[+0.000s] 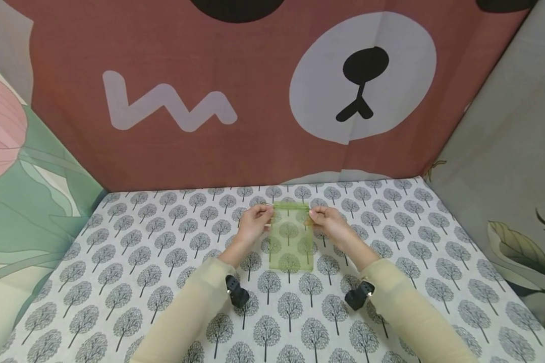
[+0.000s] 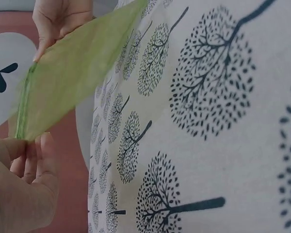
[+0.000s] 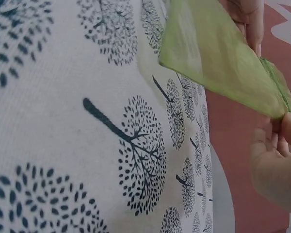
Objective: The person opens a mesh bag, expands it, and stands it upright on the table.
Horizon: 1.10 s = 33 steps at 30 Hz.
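A sheer green drawstring pouch hangs flat between the two hands, its gathered top band toward the back wall. The left hand pinches its upper left corner between thumb and fingers. At the upper right corner, the right hand pinches the fabric the same way. In the left wrist view the pouch slopes down from the band toward the cloth. Its lower corner in the right wrist view is close over the tree-print cloth; the tree pattern shows through the thin fabric.
The tree-print cloth covers the table up to a reddish-brown back wall with a bear's face on it. Printed fabric walls, a floral one on the left and a grey leaf-patterned one on the right, enclose the sides.
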Tool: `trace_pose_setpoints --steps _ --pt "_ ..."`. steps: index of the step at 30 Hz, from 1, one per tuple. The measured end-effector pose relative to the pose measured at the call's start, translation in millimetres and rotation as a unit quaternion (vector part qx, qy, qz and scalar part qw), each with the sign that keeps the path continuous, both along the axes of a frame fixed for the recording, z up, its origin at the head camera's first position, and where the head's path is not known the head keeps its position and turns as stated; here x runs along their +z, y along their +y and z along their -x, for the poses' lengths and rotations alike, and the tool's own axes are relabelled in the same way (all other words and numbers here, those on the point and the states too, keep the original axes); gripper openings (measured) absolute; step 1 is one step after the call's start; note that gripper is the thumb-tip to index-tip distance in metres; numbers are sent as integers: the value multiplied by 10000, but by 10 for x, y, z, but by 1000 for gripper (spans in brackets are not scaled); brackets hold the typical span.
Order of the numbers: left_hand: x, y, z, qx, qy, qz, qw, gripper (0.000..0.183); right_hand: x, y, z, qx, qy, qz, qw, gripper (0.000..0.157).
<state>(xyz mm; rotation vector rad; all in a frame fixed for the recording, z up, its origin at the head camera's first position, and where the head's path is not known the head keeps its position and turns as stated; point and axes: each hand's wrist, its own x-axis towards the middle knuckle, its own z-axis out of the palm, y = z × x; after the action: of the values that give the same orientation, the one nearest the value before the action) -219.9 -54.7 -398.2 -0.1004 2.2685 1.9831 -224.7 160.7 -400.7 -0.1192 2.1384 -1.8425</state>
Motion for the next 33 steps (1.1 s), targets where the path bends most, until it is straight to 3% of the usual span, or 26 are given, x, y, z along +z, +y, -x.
trace_pose_setpoints --steps 7,21,30,33 --pt "4 -3 22 -148 120 115 9998 28 26 3 19 -412 96 37 9991 41" --pt "-3 31 9 -156 322 211 9991 25 30 15 -6 232 170 78 9996 53" --pt "-10 32 16 -201 323 283 9989 21 36 25 4 263 304 -3 9992 42" --pt "140 26 -71 -276 260 339 9987 23 55 34 7 272 326 -117 9990 34"
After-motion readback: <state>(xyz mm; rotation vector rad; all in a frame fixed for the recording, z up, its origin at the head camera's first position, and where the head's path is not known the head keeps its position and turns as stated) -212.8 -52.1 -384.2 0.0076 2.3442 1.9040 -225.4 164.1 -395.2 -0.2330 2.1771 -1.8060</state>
